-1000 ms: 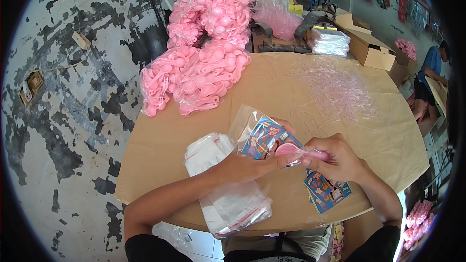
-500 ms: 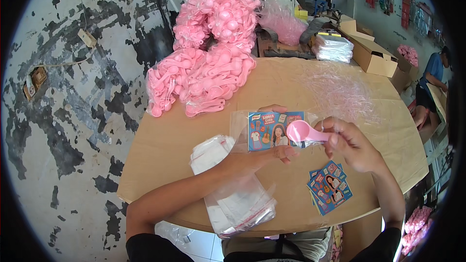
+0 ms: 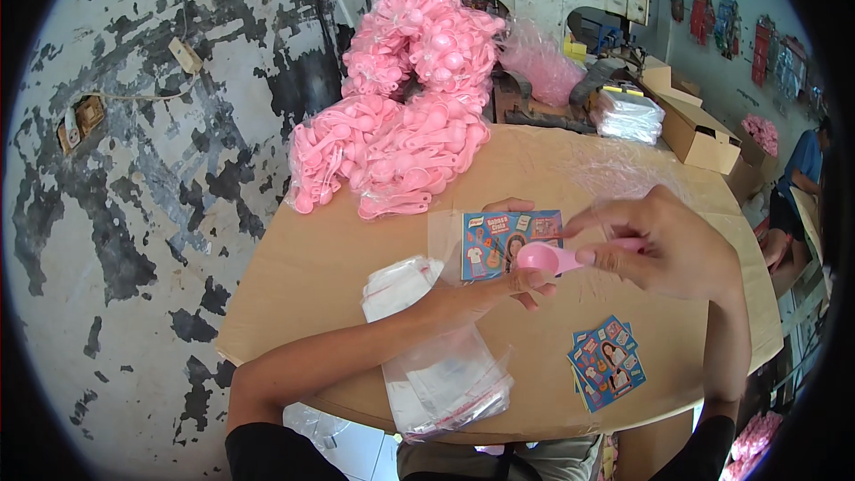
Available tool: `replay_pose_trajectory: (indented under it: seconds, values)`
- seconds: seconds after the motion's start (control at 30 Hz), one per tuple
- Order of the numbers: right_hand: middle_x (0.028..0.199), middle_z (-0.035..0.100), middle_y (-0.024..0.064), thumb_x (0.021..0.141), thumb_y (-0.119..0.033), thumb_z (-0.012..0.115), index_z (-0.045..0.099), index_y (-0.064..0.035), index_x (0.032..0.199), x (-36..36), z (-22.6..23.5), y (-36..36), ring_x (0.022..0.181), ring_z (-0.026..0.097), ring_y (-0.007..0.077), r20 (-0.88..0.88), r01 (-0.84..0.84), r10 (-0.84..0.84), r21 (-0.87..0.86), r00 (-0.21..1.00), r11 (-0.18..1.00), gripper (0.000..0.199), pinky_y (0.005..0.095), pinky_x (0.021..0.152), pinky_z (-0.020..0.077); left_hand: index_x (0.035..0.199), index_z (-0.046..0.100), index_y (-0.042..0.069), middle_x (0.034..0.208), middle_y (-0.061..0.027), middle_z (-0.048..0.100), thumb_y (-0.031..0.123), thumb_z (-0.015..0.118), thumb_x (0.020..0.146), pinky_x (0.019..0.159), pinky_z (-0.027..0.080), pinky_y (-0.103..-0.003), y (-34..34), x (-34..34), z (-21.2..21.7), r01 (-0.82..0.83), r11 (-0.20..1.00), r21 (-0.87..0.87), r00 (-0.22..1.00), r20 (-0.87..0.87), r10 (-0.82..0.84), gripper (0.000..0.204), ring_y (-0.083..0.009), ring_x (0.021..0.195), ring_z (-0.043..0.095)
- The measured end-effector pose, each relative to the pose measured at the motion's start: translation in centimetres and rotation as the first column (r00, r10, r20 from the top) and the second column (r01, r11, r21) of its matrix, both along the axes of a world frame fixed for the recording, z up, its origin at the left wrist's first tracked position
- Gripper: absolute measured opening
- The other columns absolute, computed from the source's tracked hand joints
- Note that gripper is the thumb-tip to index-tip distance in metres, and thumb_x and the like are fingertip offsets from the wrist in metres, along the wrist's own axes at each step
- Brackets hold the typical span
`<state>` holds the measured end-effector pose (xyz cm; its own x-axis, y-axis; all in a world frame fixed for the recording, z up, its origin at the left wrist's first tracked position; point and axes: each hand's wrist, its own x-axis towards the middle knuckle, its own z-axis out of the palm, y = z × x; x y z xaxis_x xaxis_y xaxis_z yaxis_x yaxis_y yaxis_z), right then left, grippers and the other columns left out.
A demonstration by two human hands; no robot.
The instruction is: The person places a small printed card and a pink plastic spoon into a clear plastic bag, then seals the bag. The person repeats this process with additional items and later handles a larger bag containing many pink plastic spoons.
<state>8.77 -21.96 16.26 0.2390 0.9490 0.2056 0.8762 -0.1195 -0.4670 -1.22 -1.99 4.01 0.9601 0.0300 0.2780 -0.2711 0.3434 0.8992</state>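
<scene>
My left hand (image 3: 524,283) is closed on a clear plastic bag with a blue illustrated card (image 3: 485,245) in it, thumb in front and fingers behind. Over the card's lower right corner lies the bowl of a pink measuring spoon (image 3: 540,257). My right hand (image 3: 663,245) pinches that spoon by its handle, with the index finger stretched toward the card's right edge. Whether the bowl is within the bag's mouth or just in front of it, I cannot tell. Beneath my left forearm is a stack of clear bags (image 3: 445,383). More blue cards (image 3: 607,362) lie fanned nearer my right forearm.
Large bags of pink spoons (image 3: 405,138) are heaped at the table's far left. Loose clear strips (image 3: 614,169) lie far right on the brown tabletop (image 3: 303,294). Behind them are packed clear bags (image 3: 628,114) and cardboard boxes (image 3: 699,129). Another person (image 3: 797,178) sits at the right.
The spoon's bowl has moved left and down across the card, and my right hand has turned more palm-down over the handle. My left hand keeps its hold. The whole view has shifted slightly.
</scene>
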Motion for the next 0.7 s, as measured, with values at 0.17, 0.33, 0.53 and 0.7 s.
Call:
replay_pose_trajectory:
  seconds: [0.17,0.33,0.53,0.7]
  values:
    - [0.071,0.066,0.0053,0.091,-0.009,0.067,0.067,-0.0025,0.096,-0.1,1.2,0.6,0.059,0.063,0.0127,-0.179,0.165,-0.171,-0.048,0.969,0.985,0.009,0.0252,0.056,0.0452,0.144,0.029,0.009,0.120,-0.0103,0.061,0.013,0.078,0.085,0.066,0.058,-0.030,-0.1,-0.1,-0.2,0.043,0.995,-0.094,0.999,-0.008,-0.044,0.077,-0.0228,0.091,0.069]
    - [0.070,0.061,0.0021,0.094,-0.008,0.062,0.064,-0.0025,0.093,2.7,-0.1,-0.4,0.060,0.052,0.0066,0.122,-0.051,0.020,0.255,0.992,0.965,0.007,0.0250,0.055,0.0406,0.144,0.030,0.010,0.123,-0.0139,0.058,0.009,0.075,0.087,0.071,0.059,-0.033,0.8,0.5,-1.7,0.088,0.994,-0.061,0.971,-0.219,-0.099,0.073,-0.0260,0.095,0.069]
    - [0.065,0.055,0.0003,0.096,-0.012,0.059,0.059,-0.0039,0.090,4.6,0.3,-2.0,0.059,0.049,0.0025,-0.114,0.142,-0.093,0.588,0.989,0.796,0.010,0.0217,0.053,0.0384,0.151,0.018,0.011,0.129,-0.0186,0.054,0.016,0.067,0.091,0.081,0.057,-0.043,0.3,1.3,-0.7,-0.044,0.994,0.105,0.999,0.004,0.044,0.077,-0.0291,0.100,0.066]
    - [0.053,0.047,-0.0048,0.095,-0.012,0.063,0.058,-0.0051,0.088,4.6,0.4,-1.8,0.046,0.039,0.0012,0.084,0.203,-0.223,0.199,0.971,0.959,0.011,0.0210,0.045,0.0280,0.147,0.022,0.010,0.122,-0.0151,0.054,0.012,0.061,0.095,0.082,0.057,-0.041,1.3,1.7,-1.5,-0.097,0.993,-0.073,0.995,-0.046,0.093,0.066,-0.0228,0.099,0.063]
